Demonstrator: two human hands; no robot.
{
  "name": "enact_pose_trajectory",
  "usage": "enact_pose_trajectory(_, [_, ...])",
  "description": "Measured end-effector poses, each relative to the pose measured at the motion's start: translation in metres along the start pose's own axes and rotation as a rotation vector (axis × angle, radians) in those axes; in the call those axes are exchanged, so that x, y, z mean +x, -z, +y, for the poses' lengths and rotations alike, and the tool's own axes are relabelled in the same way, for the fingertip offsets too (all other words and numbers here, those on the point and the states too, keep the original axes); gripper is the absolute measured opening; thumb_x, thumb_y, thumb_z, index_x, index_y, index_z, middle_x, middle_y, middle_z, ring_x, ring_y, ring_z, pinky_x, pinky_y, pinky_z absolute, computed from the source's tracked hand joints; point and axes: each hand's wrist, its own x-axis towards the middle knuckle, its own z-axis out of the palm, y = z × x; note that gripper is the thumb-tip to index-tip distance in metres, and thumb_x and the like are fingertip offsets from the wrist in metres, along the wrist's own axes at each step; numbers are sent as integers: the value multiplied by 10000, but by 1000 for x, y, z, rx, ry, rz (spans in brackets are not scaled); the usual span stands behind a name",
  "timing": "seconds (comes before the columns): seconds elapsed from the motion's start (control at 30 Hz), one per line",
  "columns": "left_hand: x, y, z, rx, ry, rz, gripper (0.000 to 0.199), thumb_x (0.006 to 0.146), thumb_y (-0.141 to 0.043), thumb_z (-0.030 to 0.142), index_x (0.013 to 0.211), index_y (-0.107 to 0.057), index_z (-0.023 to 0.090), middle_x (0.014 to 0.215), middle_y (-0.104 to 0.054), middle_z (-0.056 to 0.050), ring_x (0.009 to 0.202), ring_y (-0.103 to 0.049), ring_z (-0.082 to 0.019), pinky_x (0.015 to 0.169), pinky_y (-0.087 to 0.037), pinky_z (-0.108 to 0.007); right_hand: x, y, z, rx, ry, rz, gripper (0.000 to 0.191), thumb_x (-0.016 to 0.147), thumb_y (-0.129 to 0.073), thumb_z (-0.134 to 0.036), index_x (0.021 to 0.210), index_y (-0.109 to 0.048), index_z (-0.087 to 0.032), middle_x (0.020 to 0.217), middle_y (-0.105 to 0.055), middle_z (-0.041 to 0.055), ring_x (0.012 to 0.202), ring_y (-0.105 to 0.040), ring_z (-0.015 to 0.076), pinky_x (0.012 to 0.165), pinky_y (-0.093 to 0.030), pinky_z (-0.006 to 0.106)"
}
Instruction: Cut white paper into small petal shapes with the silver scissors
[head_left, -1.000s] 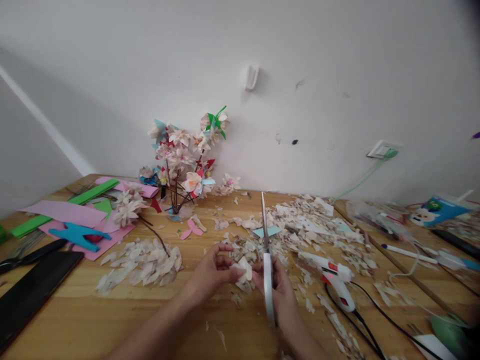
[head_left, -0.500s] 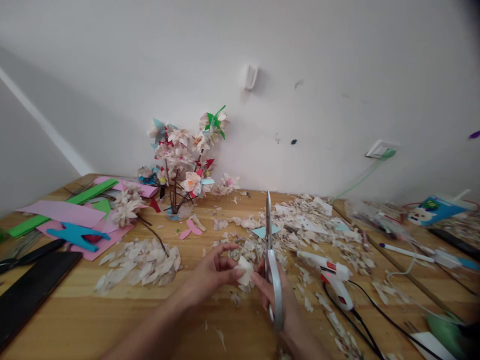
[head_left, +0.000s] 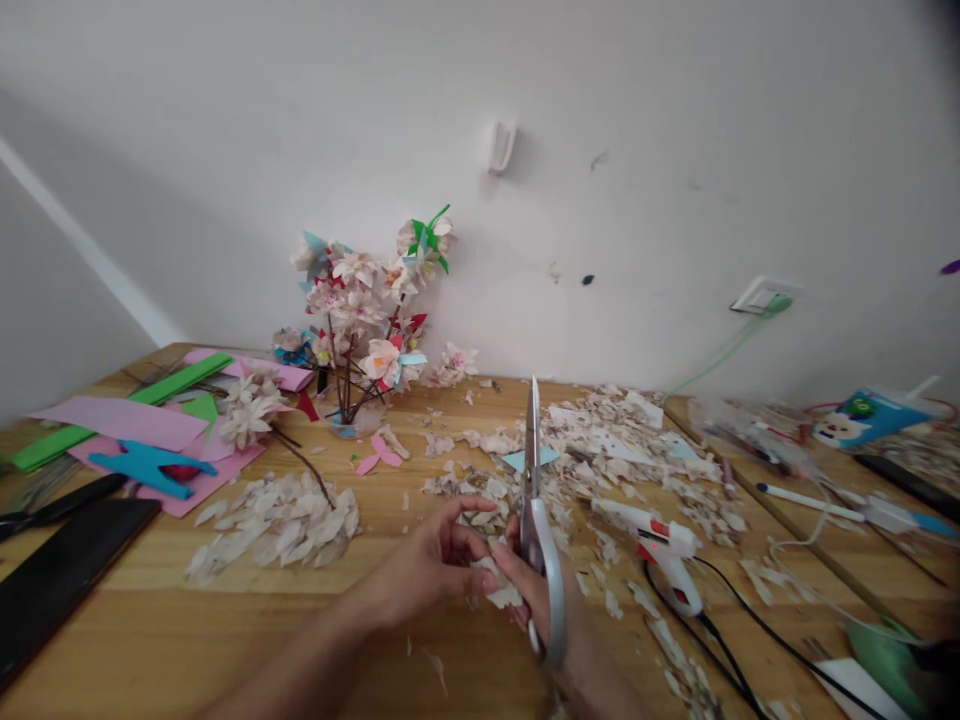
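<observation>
My left hand (head_left: 431, 560) pinches a thin, whitish petal-like piece (head_left: 504, 588) between thumb and fingers. My right hand (head_left: 551, 600) holds a pair of scissors (head_left: 534, 480), their grey handle in the palm and the closed-looking blades pointing away from me. The right thumb also touches the whitish piece, so both hands meet at it. Just beyond my fingers lie scattered pale scraps (head_left: 480, 490). To the left of my hands spreads a heap of cut pale petals (head_left: 281, 525), with a petal flower on a brown stem (head_left: 251, 410) resting against it.
Behind stands a cluster of handmade flowers on twigs (head_left: 360, 290). A white glue gun (head_left: 660, 540) with a black cord lies right. Pink paper (head_left: 127, 422), a blue cut-out (head_left: 154, 468) and a black flat object (head_left: 75, 560) lie left. A scrap pile (head_left: 607, 440) reaches the wall.
The whitish piece has shifted slightly down and to the right and turned between my fingers. The right thumb has come across it. The scissors remain in my right hand.
</observation>
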Motion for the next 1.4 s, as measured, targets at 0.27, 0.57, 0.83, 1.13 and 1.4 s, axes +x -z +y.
enact_pose_trajectory(0.27, [2, 1, -4, 0, -16, 6, 565, 552, -759, 195, 1019, -441, 193, 603, -581, 63, 528, -524, -69, 541, -373, -202, -4, -2, 2, -18, 12, 0, 416, 548, -710, -486, 741, -463, -213, 465, -394, -115, 284, -259, -9, 261, -171, 94])
enact_pose_trajectory(0.57, [4, -1, -7, -49, -33, 15, 549, 541, -767, 207, 1004, -472, 202, 602, -607, 50, 522, -535, -81, 541, -366, -202, 0, 2, 5, -31, -8, 8, 426, 535, -711, -496, 746, -455, -229, 453, -426, -122, 232, -319, 22, 214, -224, 132])
enact_pose_trajectory(0.83, [3, 0, -9, -79, -33, 21, 527, 538, -769, 198, 988, -495, 207, 605, -616, 49, 523, -545, -85, 535, -370, -198, -4, -2, 3, -12, -24, 79, 397, 534, -708, -492, 714, -465, -235, 447, -416, -122, 218, -312, 29, 195, -237, 149])
enact_pose_trajectory(1.13, [3, 0, -8, -126, -57, 24, 525, 534, -772, 206, 970, -478, 194, 590, -636, 44, 536, -586, -97, 565, -421, -215, -3, -7, -1, 13, 10, 56, 393, 568, -695, -473, 743, -432, -239, 438, -395, -135, 248, -293, 15, 229, -213, 117])
enact_pose_trajectory(1.4, [2, 0, 0, -83, 22, 93, 501, 542, -762, 254, 976, -524, 173, 567, -648, 21, 531, -607, -128, 571, -471, -264, 22, 6, 7, -226, 83, -25, 397, 568, -657, -513, 702, -398, -244, 422, -375, -131, 275, -334, 61, 267, -264, 177])
